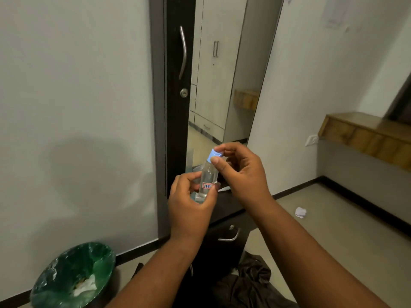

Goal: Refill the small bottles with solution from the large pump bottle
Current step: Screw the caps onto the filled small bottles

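A small clear bottle [207, 178] with a red-and-white label reading "78" is held upright in front of me, clear liquid inside. My left hand [189, 207] grips its lower body. A light blue cap [214, 154] sits on its top, and my right hand [242, 174] pinches that cap between thumb and fingers. The large pump bottle is not visible; my hands hide most of the dark shelf behind them.
A dark dresser shelf [231, 202] with a handled drawer [230, 237] sits below a tall mirror [224, 74]. A green-lined bin [73, 276] stands at lower left. Dark cloth [251, 278] lies on the floor, crumpled tissue [300, 212] to the right, a wooden ledge [367, 134] beyond.
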